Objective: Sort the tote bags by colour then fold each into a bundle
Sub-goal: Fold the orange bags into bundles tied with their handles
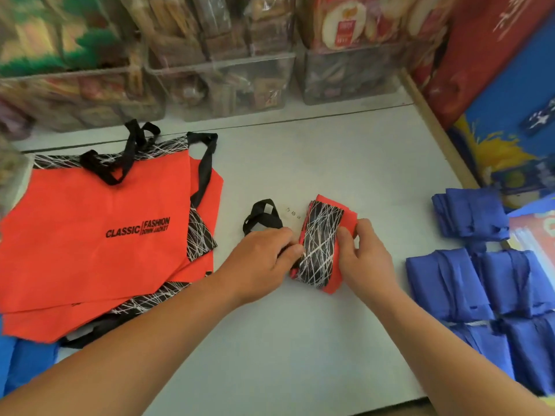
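Red fabric folded into a narrow bundle (322,244) lies on the desk (300,340) before us; our left hand (261,265) grips its left edge beside the black handles (262,217), our right hand (365,259) pinches its right edge, thumb on top, both forearms stretched forward and converging.

At frame centre I held the folded red tote (322,244) between both hands: my left hand (264,262) pinched its left edge and my right hand (366,259) gripped its right edge. Its black handles (262,217) trailed leftward on the table (300,340). Flat red totes (96,235) lay at left, blue bundles (468,277) at right.
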A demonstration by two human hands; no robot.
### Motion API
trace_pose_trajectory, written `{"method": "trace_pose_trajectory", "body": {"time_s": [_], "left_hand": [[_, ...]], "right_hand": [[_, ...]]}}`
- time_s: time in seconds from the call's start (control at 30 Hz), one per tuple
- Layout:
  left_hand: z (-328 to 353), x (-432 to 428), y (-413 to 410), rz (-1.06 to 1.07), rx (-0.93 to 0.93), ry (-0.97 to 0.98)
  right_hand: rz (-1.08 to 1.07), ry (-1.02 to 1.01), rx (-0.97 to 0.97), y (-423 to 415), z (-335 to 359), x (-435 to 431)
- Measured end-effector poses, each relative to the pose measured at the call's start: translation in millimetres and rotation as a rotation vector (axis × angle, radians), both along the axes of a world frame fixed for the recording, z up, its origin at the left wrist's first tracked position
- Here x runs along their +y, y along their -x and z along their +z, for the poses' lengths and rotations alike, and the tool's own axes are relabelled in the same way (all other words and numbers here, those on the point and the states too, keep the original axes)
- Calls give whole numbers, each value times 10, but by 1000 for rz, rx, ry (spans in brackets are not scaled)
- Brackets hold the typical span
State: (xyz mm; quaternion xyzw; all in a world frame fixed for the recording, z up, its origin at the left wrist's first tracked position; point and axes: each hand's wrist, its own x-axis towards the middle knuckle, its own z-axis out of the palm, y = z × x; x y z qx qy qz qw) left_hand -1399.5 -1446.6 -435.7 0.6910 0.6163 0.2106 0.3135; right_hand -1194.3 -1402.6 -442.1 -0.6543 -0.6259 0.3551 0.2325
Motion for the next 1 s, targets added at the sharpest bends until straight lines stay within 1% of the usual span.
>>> {"method": "trace_pose_trajectory", "body": {"time_s": [0.13, 0.23, 0.3, 0.37, 0.43, 0.57, 0.63, 0.7, 0.77, 0.9, 1.0], "left_hand": [[-237, 89, -112, 93, 143, -188], [-364, 72, -136, 94, 281, -298], [-390, 96, -130, 32, 353, -312], [-394, 121, -96, -43, 426, -273], [-353, 151, -37, -82, 454, -201], [-201, 176, -49, -137, 406, -56], [-171, 151, -133, -143, 446, -56], [-231, 91, -212, -120, 507, -40], [-294, 42, -253, -88, 527, -39], [-375, 44, -258, -77, 542, -64], [-442, 43, -272, -73, 572, -95]], "right_hand": [[-18, -125, -252, 108, -64, 96], [24, -200, -405, 217, -176, 114], [60, -224, -474, 257, -209, 138], [106, -220, -512, 235, -197, 179], [129, -215, -519, 194, -166, 266], [159, -195, -554, 202, -161, 363], [172, -228, -558, 187, -193, 391], [204, -371, -532, 131, -256, 461], [235, -481, -483, 57, -337, 553], [216, -489, -405, 41, -403, 611], [207, -487, -420, 59, -428, 624]]}}
